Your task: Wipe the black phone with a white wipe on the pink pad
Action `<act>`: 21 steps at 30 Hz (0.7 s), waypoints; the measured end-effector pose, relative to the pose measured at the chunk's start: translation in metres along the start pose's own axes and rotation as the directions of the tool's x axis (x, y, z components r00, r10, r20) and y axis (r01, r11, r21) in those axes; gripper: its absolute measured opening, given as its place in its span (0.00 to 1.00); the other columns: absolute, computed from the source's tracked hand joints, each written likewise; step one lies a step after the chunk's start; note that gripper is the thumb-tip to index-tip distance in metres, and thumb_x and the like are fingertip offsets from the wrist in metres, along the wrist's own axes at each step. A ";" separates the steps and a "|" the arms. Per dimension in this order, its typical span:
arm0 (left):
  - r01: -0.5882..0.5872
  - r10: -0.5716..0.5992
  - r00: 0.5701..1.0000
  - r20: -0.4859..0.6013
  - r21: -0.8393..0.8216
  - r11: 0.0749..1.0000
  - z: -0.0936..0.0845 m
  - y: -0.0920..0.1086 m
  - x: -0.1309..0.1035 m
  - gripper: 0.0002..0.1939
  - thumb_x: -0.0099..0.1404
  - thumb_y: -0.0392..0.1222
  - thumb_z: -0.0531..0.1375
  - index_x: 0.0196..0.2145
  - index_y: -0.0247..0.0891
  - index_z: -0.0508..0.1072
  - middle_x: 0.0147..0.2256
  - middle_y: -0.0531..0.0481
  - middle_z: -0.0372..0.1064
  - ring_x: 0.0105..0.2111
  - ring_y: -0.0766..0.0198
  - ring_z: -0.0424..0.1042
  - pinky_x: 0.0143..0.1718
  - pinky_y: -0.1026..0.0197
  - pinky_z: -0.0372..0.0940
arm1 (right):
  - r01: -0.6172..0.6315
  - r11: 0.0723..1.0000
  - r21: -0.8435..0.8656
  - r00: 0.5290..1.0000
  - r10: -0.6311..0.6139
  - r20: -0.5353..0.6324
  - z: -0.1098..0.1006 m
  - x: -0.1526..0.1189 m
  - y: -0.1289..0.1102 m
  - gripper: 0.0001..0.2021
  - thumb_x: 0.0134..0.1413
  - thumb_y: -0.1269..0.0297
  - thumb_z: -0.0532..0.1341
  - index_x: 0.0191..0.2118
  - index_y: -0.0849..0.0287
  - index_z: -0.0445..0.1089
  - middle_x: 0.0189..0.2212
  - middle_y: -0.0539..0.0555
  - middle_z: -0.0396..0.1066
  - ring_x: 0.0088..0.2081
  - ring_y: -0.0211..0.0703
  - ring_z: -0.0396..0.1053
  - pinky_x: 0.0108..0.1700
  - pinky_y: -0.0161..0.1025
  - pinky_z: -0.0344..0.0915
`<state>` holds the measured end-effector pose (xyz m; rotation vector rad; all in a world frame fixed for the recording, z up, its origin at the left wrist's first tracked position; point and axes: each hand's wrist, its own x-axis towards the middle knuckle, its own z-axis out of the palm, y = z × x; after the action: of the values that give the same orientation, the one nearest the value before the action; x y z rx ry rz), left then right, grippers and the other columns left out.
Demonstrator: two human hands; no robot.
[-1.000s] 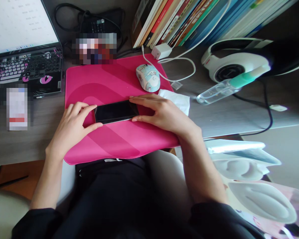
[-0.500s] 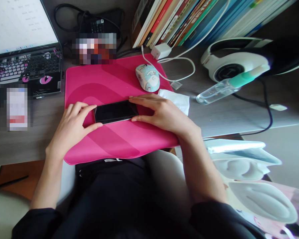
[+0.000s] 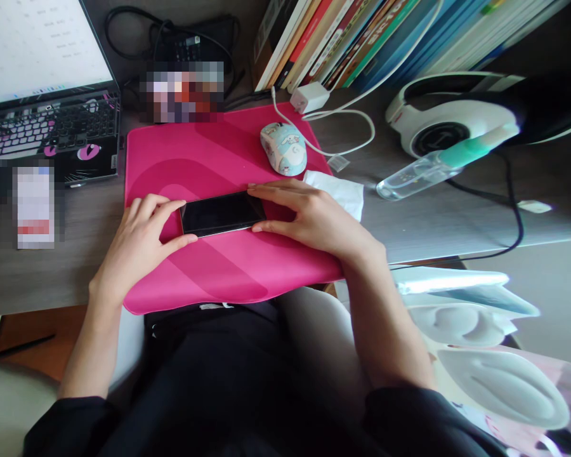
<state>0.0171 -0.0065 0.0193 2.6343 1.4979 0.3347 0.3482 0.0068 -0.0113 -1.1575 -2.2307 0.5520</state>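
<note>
On the pink mouse pad (image 3: pixel 209 273), the left grip (image 3: pixel 140 238) and right grip (image 3: pixel 309 212) are pinching a black smartphone (image 3: pixel 221 214) by its ends, good spots for something probably hard, slippery and easy to crack.

We see soft, fairly dim light, brightest along the desk's (image 3: pixel 438 235) right edge, a washed-out laptop screen (image 3: pixel 38 44), a black shirt (image 3: pixel 247 387) losing detail, two pixelated patches (image 3: pixel 35 203), and stretched outer edges.
</note>
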 end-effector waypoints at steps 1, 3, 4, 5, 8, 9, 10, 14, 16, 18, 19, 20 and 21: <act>-0.001 0.001 1.000 -0.001 -0.001 1.000 0.000 0.000 0.000 0.29 0.75 0.56 0.63 0.68 0.42 0.68 0.57 0.40 0.68 0.57 0.44 0.68 0.64 0.40 0.65 | -0.002 1.000 0.000 1.000 0.002 0.002 0.000 0.000 0.000 0.29 0.65 0.57 0.71 0.69 0.51 0.71 0.66 0.58 0.74 0.66 0.62 0.72 0.71 0.62 0.67; 0.001 -0.001 1.000 -0.002 -0.002 1.000 0.001 0.000 0.000 0.30 0.75 0.56 0.63 0.68 0.41 0.68 0.57 0.40 0.68 0.57 0.44 0.69 0.64 0.40 0.65 | 0.001 1.000 -0.002 1.000 -0.001 0.004 0.000 0.000 0.000 0.30 0.65 0.57 0.71 0.69 0.52 0.71 0.66 0.59 0.74 0.66 0.62 0.72 0.71 0.62 0.67; 0.002 -0.002 1.000 -0.002 -0.002 1.000 0.001 0.000 0.000 0.30 0.75 0.56 0.63 0.68 0.41 0.68 0.57 0.40 0.68 0.57 0.45 0.69 0.64 0.40 0.65 | 0.003 1.000 -0.004 1.000 -0.003 0.003 0.000 0.000 0.000 0.29 0.65 0.57 0.71 0.69 0.53 0.72 0.66 0.59 0.74 0.66 0.62 0.72 0.71 0.62 0.67; 0.002 -0.002 1.000 -0.002 0.001 1.000 0.001 0.000 0.000 0.30 0.75 0.56 0.63 0.68 0.41 0.68 0.57 0.40 0.68 0.57 0.45 0.69 0.64 0.40 0.65 | 0.004 1.000 -0.004 1.000 -0.004 0.002 0.000 0.000 0.000 0.29 0.65 0.57 0.71 0.69 0.53 0.72 0.66 0.59 0.74 0.66 0.62 0.72 0.71 0.62 0.67; 0.000 0.000 1.000 0.000 0.010 1.000 0.002 -0.001 0.000 0.30 0.75 0.57 0.63 0.68 0.41 0.68 0.57 0.40 0.68 0.57 0.45 0.69 0.64 0.40 0.65 | 0.005 1.000 -0.005 1.000 -0.005 -0.001 0.000 0.000 0.000 0.29 0.65 0.57 0.71 0.69 0.53 0.72 0.66 0.59 0.74 0.66 0.62 0.72 0.70 0.62 0.67; -0.001 0.001 1.000 0.000 0.011 1.000 0.002 -0.001 0.000 0.30 0.75 0.57 0.63 0.68 0.41 0.68 0.57 0.40 0.68 0.57 0.45 0.69 0.64 0.40 0.66 | 0.003 1.000 -0.006 1.000 -0.003 -0.001 0.000 0.000 -0.001 0.29 0.65 0.57 0.71 0.69 0.53 0.72 0.66 0.59 0.74 0.66 0.62 0.72 0.70 0.62 0.67; -0.003 0.003 1.000 0.000 0.011 1.000 0.002 -0.001 0.000 0.30 0.75 0.57 0.63 0.68 0.41 0.68 0.57 0.40 0.68 0.57 0.45 0.69 0.64 0.40 0.66 | 0.001 1.000 -0.008 1.000 -0.001 0.000 0.000 0.000 -0.001 0.29 0.65 0.57 0.71 0.69 0.53 0.72 0.66 0.59 0.74 0.66 0.62 0.72 0.70 0.62 0.67; -0.016 0.016 1.000 0.004 0.013 1.000 0.002 -0.002 0.000 0.32 0.74 0.58 0.63 0.68 0.41 0.68 0.57 0.39 0.68 0.56 0.44 0.69 0.64 0.38 0.65 | 0.000 1.000 -0.008 1.000 0.000 0.007 -0.001 0.000 -0.001 0.29 0.65 0.57 0.71 0.69 0.52 0.71 0.66 0.58 0.74 0.66 0.61 0.72 0.70 0.62 0.67; -0.025 0.025 1.000 0.007 0.026 0.999 0.002 -0.002 0.001 0.33 0.73 0.59 0.64 0.68 0.40 0.68 0.57 0.38 0.68 0.56 0.44 0.69 0.64 0.39 0.66 | 0.000 1.000 -0.005 1.000 0.000 0.009 -0.001 0.000 0.000 0.30 0.65 0.57 0.70 0.70 0.52 0.71 0.67 0.58 0.74 0.66 0.62 0.72 0.71 0.62 0.67; -0.029 0.028 1.000 0.004 0.045 0.999 0.002 -0.001 0.001 0.33 0.73 0.59 0.64 0.68 0.38 0.68 0.57 0.38 0.68 0.56 0.44 0.69 0.63 0.39 0.66 | -0.002 1.000 -0.005 1.000 0.002 0.009 -0.001 0.000 0.000 0.30 0.65 0.57 0.71 0.70 0.52 0.71 0.67 0.59 0.74 0.66 0.62 0.72 0.71 0.62 0.66; -0.029 0.028 1.000 0.003 0.053 0.998 0.002 -0.001 0.001 0.33 0.74 0.59 0.63 0.68 0.38 0.68 0.57 0.38 0.68 0.56 0.44 0.69 0.64 0.39 0.66 | -0.001 1.000 -0.005 1.000 0.001 0.008 0.000 -0.001 0.000 0.30 0.65 0.57 0.71 0.70 0.53 0.71 0.67 0.59 0.74 0.66 0.63 0.72 0.71 0.62 0.66; -0.029 0.028 1.000 0.002 0.059 0.998 0.002 -0.001 0.001 0.33 0.74 0.59 0.63 0.68 0.38 0.67 0.57 0.38 0.68 0.56 0.44 0.69 0.64 0.39 0.66 | 0.000 1.000 -0.004 1.000 0.000 0.007 0.000 -0.001 0.000 0.30 0.64 0.57 0.71 0.70 0.53 0.71 0.67 0.59 0.74 0.66 0.63 0.72 0.70 0.62 0.66; -0.029 0.029 1.000 0.002 0.063 0.998 0.002 -0.001 0.001 0.33 0.75 0.59 0.62 0.68 0.38 0.67 0.57 0.38 0.68 0.56 0.44 0.69 0.64 0.39 0.66 | 0.003 1.000 -0.004 1.000 -0.003 0.006 0.000 -0.001 0.000 0.30 0.64 0.57 0.71 0.70 0.54 0.71 0.67 0.60 0.74 0.66 0.63 0.72 0.70 0.62 0.66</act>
<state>0.0173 -0.0055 0.0176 2.7064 1.4956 0.2931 0.3490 0.0066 -0.0115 -1.1561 -2.2395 0.5506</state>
